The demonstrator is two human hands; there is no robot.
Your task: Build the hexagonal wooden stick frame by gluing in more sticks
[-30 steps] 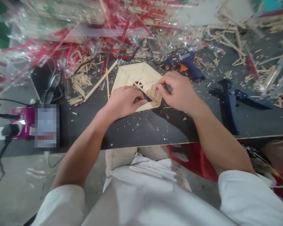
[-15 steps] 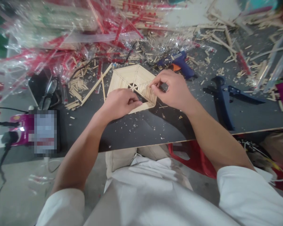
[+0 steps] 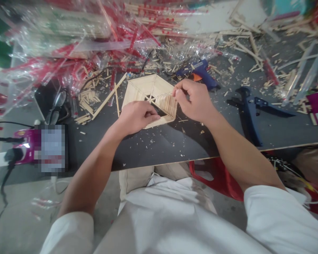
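Observation:
A six-sided panel of pale wooden sticks (image 3: 141, 84) lies on the dark table, with spokes meeting at a small dark opening in its middle. Over its lower left part rests my left hand (image 3: 139, 115), fingers curled together; whatever they grip is hidden. My right hand (image 3: 192, 98) is at the panel's right edge, thumb and forefinger pinched near the upper right corner. Anything between those fingertips is too small to tell. Two loose sticks (image 3: 110, 96) lie just left of the panel.
Behind the panel lies a blue glue gun (image 3: 208, 74). A dark blue cutter tool (image 3: 250, 113) is at the right. Plastic wrappers (image 3: 60, 67) and stick scraps cover the back. Glasses (image 3: 58, 100) and a purple power strip (image 3: 26, 144) are at the left.
My right hand has moved slightly outward along the panel, toward its upper right corner, with thumb and forefinger closer together. My left hand stays on the lower left part.

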